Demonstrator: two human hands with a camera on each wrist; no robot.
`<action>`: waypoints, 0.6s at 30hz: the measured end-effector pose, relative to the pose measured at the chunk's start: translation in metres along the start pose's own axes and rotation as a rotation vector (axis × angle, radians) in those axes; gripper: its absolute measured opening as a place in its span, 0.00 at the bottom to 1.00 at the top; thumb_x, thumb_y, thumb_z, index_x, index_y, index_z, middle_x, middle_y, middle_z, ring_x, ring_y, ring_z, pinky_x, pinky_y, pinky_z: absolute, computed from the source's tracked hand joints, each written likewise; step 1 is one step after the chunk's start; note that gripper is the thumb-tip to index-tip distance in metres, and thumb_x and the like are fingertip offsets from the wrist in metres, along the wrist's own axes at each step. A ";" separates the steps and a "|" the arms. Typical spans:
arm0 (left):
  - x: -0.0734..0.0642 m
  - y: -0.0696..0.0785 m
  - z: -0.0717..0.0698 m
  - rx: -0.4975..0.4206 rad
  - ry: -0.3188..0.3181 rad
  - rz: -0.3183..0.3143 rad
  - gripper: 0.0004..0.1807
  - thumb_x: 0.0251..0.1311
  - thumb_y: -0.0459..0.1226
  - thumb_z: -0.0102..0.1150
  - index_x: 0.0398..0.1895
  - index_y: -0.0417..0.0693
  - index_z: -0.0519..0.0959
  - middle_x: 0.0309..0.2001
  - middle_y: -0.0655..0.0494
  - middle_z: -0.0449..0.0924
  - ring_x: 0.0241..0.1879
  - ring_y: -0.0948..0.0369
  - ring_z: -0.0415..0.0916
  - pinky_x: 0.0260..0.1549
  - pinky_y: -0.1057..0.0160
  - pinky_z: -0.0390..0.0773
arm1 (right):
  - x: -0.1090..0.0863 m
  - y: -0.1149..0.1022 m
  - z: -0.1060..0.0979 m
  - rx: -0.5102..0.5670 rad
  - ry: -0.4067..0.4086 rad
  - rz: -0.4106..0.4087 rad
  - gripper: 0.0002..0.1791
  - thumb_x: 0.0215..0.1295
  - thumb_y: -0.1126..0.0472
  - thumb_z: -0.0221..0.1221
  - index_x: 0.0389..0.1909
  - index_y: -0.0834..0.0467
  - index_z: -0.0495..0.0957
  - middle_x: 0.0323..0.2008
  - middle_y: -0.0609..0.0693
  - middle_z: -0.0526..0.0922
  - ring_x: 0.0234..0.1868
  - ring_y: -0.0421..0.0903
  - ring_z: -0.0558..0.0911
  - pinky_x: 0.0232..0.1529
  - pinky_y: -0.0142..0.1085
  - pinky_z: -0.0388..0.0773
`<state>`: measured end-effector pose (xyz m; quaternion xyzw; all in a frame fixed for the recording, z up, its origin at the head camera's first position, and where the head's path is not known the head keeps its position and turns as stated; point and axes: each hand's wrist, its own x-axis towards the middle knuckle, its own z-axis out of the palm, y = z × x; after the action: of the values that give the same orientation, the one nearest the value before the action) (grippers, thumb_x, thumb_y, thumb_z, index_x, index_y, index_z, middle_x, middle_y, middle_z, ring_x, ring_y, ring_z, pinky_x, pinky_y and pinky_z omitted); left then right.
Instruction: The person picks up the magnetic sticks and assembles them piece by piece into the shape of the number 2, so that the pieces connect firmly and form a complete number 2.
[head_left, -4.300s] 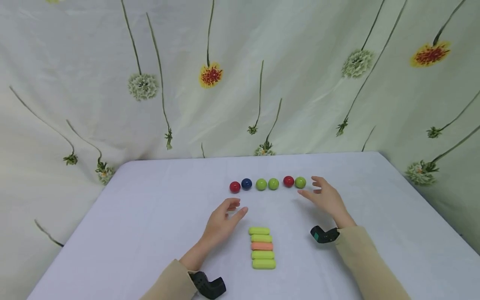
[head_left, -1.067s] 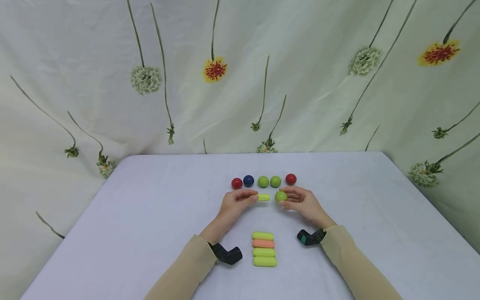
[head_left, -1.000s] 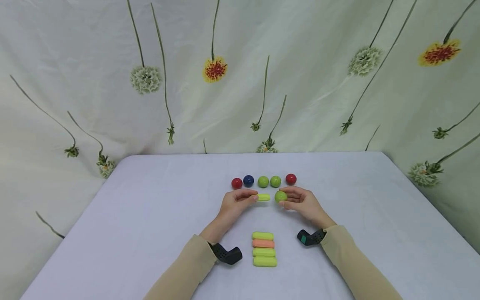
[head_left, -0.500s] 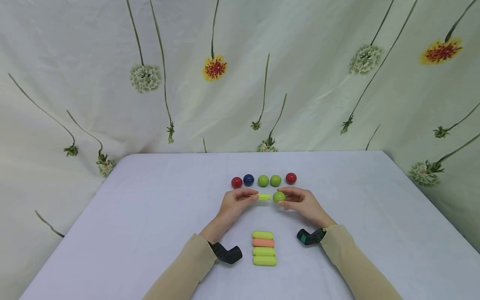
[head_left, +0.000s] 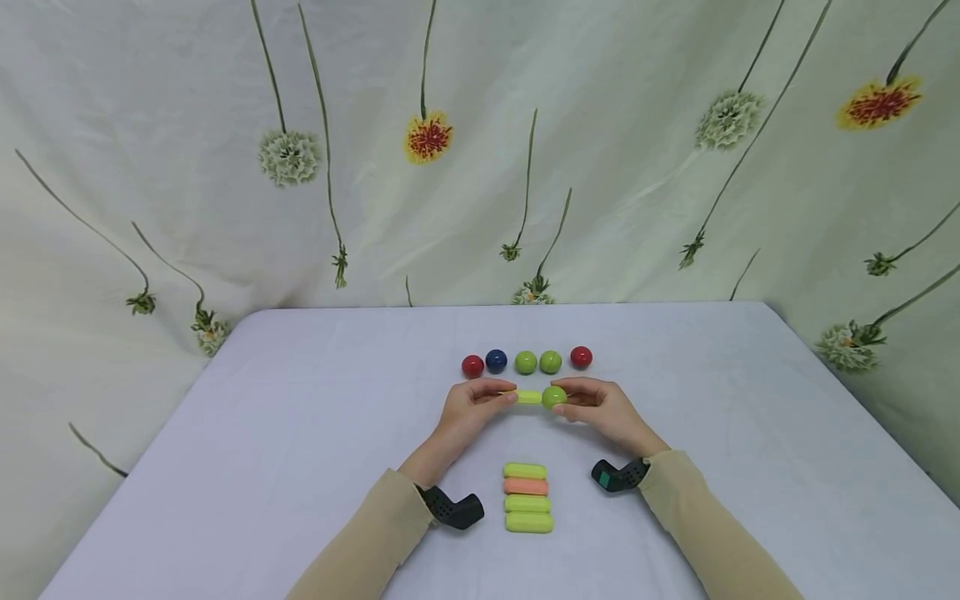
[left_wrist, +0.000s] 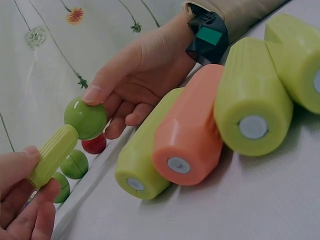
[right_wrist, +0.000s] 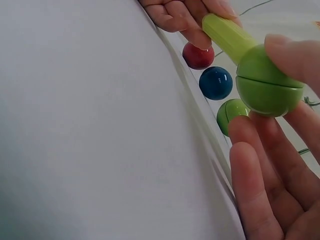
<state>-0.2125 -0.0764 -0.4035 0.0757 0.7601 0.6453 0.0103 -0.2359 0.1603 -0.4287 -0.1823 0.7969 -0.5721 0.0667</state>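
My left hand (head_left: 467, 417) pinches a yellow-green toy building rod (head_left: 528, 397) between thumb and fingers, its free end pointing right. My right hand (head_left: 606, 408) holds a glossy green ball (head_left: 554, 397) by thumb and fingertips. In the left wrist view the end of the rod (left_wrist: 54, 154) meets the side of the ball (left_wrist: 85, 119). A seam runs round the ball (right_wrist: 269, 82) in the right wrist view. Both are held up in front of the row of balls. The rod's left end is hidden in my fingers.
Behind my hands, a row holds a red ball (head_left: 472, 366), a blue ball (head_left: 496, 361), two green balls (head_left: 526, 362) and another red ball (head_left: 581, 357). Nearer lie yellow-green rods (head_left: 528, 522) and an orange rod (head_left: 526, 486), with grey discs in their ends, on the white table (head_left: 262, 467).
Both hands went from hovering unladen to holding a rod and a ball, taken from the stack's far end and the row's right end. The ball then moved left until it met the rod.
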 end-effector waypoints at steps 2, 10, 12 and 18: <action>0.004 -0.008 0.000 0.003 0.007 0.002 0.14 0.55 0.34 0.65 0.44 0.36 0.81 0.40 0.47 0.83 0.38 0.62 0.79 0.40 0.68 0.76 | 0.000 -0.002 0.000 -0.004 0.001 0.008 0.24 0.57 0.57 0.66 0.55 0.60 0.76 0.48 0.54 0.80 0.44 0.48 0.79 0.41 0.33 0.78; 0.015 -0.024 0.000 -0.072 0.141 0.007 0.12 0.55 0.37 0.66 0.40 0.39 0.82 0.37 0.52 0.82 0.32 0.63 0.76 0.34 0.67 0.78 | -0.006 -0.019 0.000 0.042 -0.009 0.036 0.23 0.61 0.64 0.62 0.56 0.67 0.73 0.48 0.60 0.79 0.42 0.51 0.79 0.42 0.35 0.78; 0.017 -0.025 -0.002 -0.060 0.221 0.042 0.11 0.54 0.38 0.67 0.37 0.40 0.82 0.35 0.54 0.82 0.32 0.63 0.76 0.32 0.69 0.77 | -0.005 -0.018 -0.001 0.052 -0.011 0.040 0.23 0.61 0.63 0.61 0.56 0.66 0.73 0.49 0.60 0.79 0.42 0.50 0.79 0.42 0.35 0.78; 0.028 -0.029 -0.018 0.140 0.443 0.190 0.10 0.51 0.41 0.69 0.33 0.46 0.82 0.35 0.54 0.81 0.34 0.57 0.75 0.34 0.64 0.74 | -0.005 -0.015 -0.001 0.054 -0.007 0.030 0.23 0.62 0.61 0.61 0.57 0.64 0.73 0.50 0.59 0.78 0.42 0.47 0.79 0.42 0.34 0.77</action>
<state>-0.2454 -0.0952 -0.4268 0.0040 0.7763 0.5898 -0.2224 -0.2280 0.1589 -0.4151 -0.1704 0.7835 -0.5918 0.0832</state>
